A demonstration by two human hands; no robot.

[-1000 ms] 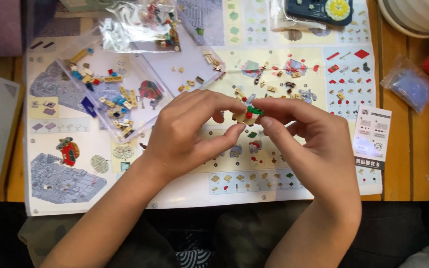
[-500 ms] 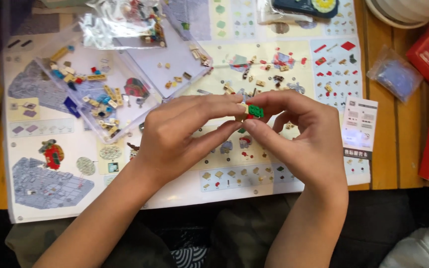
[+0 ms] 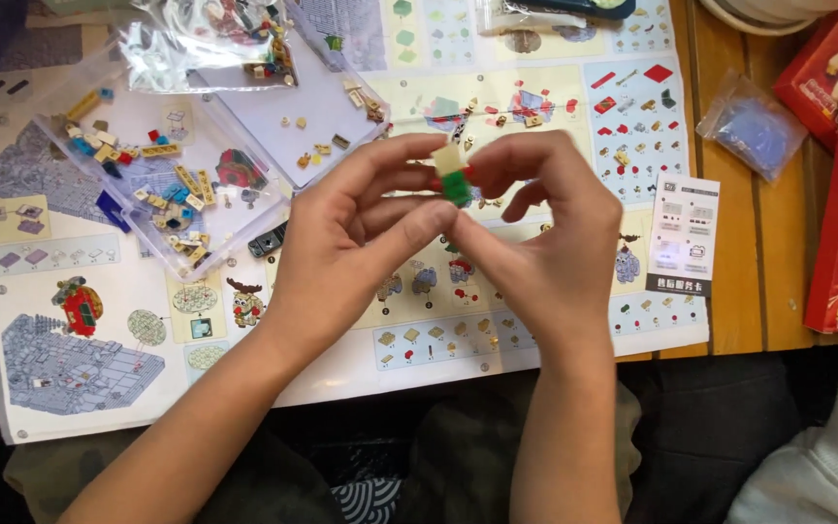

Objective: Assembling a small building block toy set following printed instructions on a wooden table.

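Wooden slatted table carrying a large printed paper instruction sheet; on the sheet's upper left, a clear plastic tray of small loose building bricks. Above the sheet's centre, left hand and right hand meet fingertip to fingertip, both pinched narrow on a tiny cream-and-green stacked brick piece, held clear of the paper

Both forearms rise from the lower edge and converge at the middle. The left hand and the right hand meet fingertip to fingertip — thumbs and forefingers pinched together, remaining fingers loosely curled, backs facing the camera.
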